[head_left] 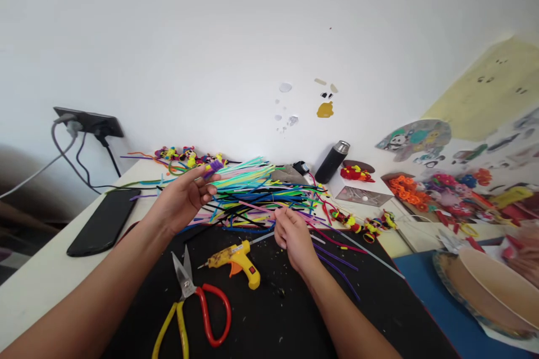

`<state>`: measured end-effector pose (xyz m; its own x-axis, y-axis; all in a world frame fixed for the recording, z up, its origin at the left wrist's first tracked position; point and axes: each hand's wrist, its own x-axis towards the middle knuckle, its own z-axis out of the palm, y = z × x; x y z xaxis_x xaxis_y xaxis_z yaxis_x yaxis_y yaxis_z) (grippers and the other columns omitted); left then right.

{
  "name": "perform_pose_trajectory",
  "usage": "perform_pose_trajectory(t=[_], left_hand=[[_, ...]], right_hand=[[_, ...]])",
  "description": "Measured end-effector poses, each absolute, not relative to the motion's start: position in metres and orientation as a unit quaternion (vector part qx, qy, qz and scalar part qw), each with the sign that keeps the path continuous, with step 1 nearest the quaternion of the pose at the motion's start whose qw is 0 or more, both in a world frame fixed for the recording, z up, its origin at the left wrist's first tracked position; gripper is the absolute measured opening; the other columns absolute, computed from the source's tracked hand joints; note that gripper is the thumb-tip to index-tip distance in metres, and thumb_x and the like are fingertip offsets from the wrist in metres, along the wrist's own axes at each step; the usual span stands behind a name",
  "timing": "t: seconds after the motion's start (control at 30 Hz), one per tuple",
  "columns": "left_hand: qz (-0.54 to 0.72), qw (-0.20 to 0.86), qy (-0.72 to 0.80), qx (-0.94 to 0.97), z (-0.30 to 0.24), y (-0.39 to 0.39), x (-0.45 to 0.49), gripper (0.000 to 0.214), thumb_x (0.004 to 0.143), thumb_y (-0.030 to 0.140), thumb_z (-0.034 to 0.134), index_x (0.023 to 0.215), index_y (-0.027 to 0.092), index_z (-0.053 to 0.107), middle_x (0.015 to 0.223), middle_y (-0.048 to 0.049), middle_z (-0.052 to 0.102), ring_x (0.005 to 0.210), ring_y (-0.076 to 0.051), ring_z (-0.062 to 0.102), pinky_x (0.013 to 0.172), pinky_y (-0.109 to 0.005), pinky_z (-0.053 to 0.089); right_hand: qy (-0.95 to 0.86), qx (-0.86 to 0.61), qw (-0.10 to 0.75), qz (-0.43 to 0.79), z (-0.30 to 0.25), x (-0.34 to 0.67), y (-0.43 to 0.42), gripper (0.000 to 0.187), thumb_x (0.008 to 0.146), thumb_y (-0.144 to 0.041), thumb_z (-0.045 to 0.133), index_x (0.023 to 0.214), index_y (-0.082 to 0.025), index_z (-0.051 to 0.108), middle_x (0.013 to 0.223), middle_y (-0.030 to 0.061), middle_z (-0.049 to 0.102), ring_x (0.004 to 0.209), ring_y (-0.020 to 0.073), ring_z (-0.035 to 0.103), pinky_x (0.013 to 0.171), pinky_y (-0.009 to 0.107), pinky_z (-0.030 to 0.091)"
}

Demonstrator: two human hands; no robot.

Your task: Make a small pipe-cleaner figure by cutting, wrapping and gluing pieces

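Note:
My left hand (185, 197) is raised over the left end of the pile, with thumb and forefinger closed on a small purple and yellow pipe-cleaner piece (216, 166). A heap of pipe cleaners (252, 188) in many colours lies along the wall. At its front edge my right hand (295, 238) pinches the end of a pink pipe cleaner (256, 207). Between my arms, a yellow glue gun (236, 259) rests on the black mat (269, 320), a glue stick at its back end. Open-bladed scissors (188, 290) with red and yellow handles lie nearer me.
A black phone (99, 224) lies at the left, below a power socket (90, 122). Finished pipe-cleaner figures (349, 221) sit right of the heap. A black flask (332, 162) stands behind. Farther right are a bowl (501, 286) and another person's hand (526, 252).

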<state>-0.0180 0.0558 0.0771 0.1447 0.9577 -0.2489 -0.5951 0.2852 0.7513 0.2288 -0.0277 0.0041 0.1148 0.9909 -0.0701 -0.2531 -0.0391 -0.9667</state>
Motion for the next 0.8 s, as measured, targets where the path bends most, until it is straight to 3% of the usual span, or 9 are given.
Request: perform_pose_trajectory(t=[0.13, 0.23, 0.43, 0.53, 0.63, 0.8], left_hand=[[0.553, 0.715, 0.37, 0.216, 0.079, 0.06, -0.022, 0.014, 0.097, 0.015, 0.059, 0.087, 0.016, 0.068, 0.075, -0.0058, 0.076, 0.048, -0.012, 0.064, 0.039, -0.018, 0.05], [0.552, 0.717, 0.374, 0.203, 0.078, 0.061, -0.024, 0.015, 0.098, 0.013, 0.058, 0.086, 0.016, 0.068, 0.074, -0.0052, 0.075, 0.047, -0.012, 0.063, 0.039, -0.018, 0.05], [0.537, 0.73, 0.371, 0.203, 0.072, 0.06, -0.025, 0.01, 0.094, 0.011, 0.061, 0.088, 0.016, 0.069, 0.076, -0.0052, 0.077, 0.051, -0.013, 0.066, 0.045, -0.019, 0.056], [0.531, 0.732, 0.378, 0.196, 0.069, 0.06, -0.024, 0.01, 0.092, 0.012, 0.062, 0.087, 0.016, 0.069, 0.073, -0.0049, 0.077, 0.05, -0.014, 0.065, 0.044, -0.021, 0.057], [0.522, 0.733, 0.384, 0.207, 0.067, 0.059, -0.019, 0.002, 0.085, 0.015, 0.07, 0.086, 0.016, 0.071, 0.071, -0.0048, 0.077, 0.049, -0.014, 0.065, 0.043, -0.021, 0.056], [0.499, 0.739, 0.398, 0.217, 0.064, 0.054, -0.007, 0.023, 0.067, 0.022, 0.089, 0.081, 0.016, 0.072, 0.071, -0.0042, 0.077, 0.049, -0.014, 0.064, 0.04, -0.02, 0.054]], right_hand=[[-0.418, -0.518, 0.474, 0.576, -0.008, 0.234, -0.041, 0.048, 0.083, -0.065, 0.078, 0.085, -0.019, 0.065, 0.045, -0.0149, 0.032, 0.036, 0.0052, 0.021, 0.037, 0.021, 0.016], [-0.465, -0.554, 0.399, 0.563, -0.013, 0.243, -0.044, 0.046, 0.085, -0.065, 0.074, 0.085, -0.021, 0.062, 0.049, -0.013, 0.037, 0.038, 0.0076, 0.029, 0.041, 0.022, 0.023], [-0.614, -0.655, 0.279, 0.339, 0.006, 0.28, -0.028, 0.013, 0.096, -0.031, 0.065, 0.092, -0.02, 0.07, 0.063, -0.0054, 0.053, 0.058, 0.0144, 0.048, 0.058, 0.026, 0.031], [-0.626, -0.701, 0.205, 0.272, 0.018, 0.298, -0.02, 0.013, 0.099, -0.029, 0.065, 0.094, -0.02, 0.072, 0.062, -0.0055, 0.053, 0.06, 0.0159, 0.05, 0.06, 0.027, 0.03], [-0.638, -0.721, 0.138, 0.23, 0.026, 0.308, -0.017, 0.013, 0.1, -0.031, 0.067, 0.095, -0.02, 0.072, 0.066, -0.0036, 0.058, 0.065, 0.0171, 0.054, 0.062, 0.027, 0.03], [-0.664, -0.719, 0.044, 0.2, 0.031, 0.307, -0.016, 0.013, 0.099, -0.032, 0.069, 0.103, -0.02, 0.075, 0.079, 0.0018, 0.071, 0.076, 0.02, 0.064, 0.064, 0.028, 0.031]])
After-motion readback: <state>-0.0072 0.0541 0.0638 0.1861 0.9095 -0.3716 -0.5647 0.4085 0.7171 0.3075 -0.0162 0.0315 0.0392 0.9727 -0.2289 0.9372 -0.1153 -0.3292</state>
